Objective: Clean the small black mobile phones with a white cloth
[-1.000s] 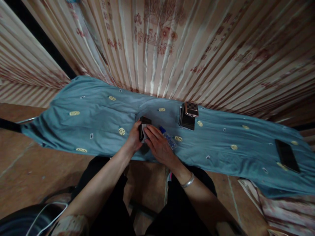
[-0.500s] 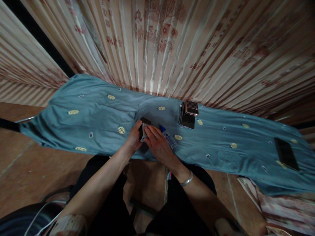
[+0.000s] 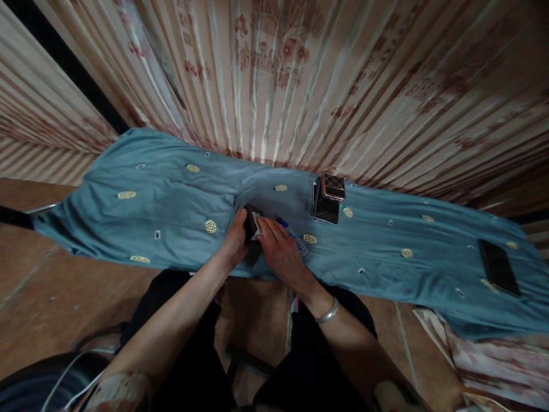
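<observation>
Fingers of my left hand point(image 3: 236, 239) close round the left edge of a dark, phone-sized slab point(image 3: 252, 210), held just above the blue cloth cover. My right hand point(image 3: 281, 249) pinches a small whitish wiping cloth point(image 3: 256, 224) against the slab's face. Part of the slab is hidden behind the fingers and the cloth. Just right of my right hand lies a clear bottle point(image 3: 300, 245) with a blue cap, partly covered by that hand.
The blue cover point(image 3: 171, 200) spreads over a long, narrow surface. A checkered phone point(image 3: 333, 186) rests on a dark stack of phones point(image 3: 326, 210). Another phone point(image 3: 498, 267) lies far right. A pleated curtain point(image 3: 274, 86) hangs along the back edge.
My right hand and the wiping cloth have shifted slightly right across the slab. More of the bottle is now covered by that hand. The left hand keeps its hold, nearly still.
</observation>
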Demonstrator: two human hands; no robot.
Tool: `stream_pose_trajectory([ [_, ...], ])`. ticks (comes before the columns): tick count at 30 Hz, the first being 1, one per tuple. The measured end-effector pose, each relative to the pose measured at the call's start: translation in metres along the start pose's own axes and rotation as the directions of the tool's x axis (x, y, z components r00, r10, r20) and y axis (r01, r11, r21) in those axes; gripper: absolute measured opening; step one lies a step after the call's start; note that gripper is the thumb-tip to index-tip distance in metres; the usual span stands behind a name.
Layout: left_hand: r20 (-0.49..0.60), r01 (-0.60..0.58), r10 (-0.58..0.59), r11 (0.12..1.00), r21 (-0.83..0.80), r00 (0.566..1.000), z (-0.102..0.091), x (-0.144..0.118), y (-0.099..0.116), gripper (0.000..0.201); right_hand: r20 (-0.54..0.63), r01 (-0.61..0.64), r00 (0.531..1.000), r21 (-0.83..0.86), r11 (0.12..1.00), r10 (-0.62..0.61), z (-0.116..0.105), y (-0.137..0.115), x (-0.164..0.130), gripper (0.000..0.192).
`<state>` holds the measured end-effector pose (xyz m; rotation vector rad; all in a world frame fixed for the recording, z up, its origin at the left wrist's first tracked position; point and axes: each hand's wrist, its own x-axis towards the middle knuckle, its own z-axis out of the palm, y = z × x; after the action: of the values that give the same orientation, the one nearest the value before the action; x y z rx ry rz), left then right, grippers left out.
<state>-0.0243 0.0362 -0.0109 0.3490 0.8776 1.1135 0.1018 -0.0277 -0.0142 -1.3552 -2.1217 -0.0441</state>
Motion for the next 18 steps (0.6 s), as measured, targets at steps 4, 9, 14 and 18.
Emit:
stream_pose_trajectory([
  [4, -0.038, -0.003, 0.004, 1.000, 0.003, 0.999, 0.012, -0.008, 0.002, 0.024, -0.059, -0.026, 0.998, 0.009, 1.000, 0.027, -0.005, 0.004, 0.002, 0.043],
  [9, -0.012, 0.012, -0.011, 0.993, 0.121, 1.000, 0.014, -0.014, 0.006, 0.027, -0.124, -0.066, 0.989, 0.109, 0.992, 0.080, -0.011, 0.010, 0.004, 0.045],
  [14, 0.058, 0.064, -0.082, 0.963, 0.263, 0.995, 0.011, -0.024, 0.010, 0.024, -0.168, -0.206, 0.953, 0.245, 0.947, 0.251, -0.024, 0.028, 0.008, 0.046],
  [18, 0.096, 0.128, -0.166, 0.940, 0.317, 0.981, 0.008, -0.029, 0.009, 0.030, -0.257, -0.291, 0.893, 0.300, 0.909, 0.370, -0.031, 0.047, 0.012, 0.048],
])
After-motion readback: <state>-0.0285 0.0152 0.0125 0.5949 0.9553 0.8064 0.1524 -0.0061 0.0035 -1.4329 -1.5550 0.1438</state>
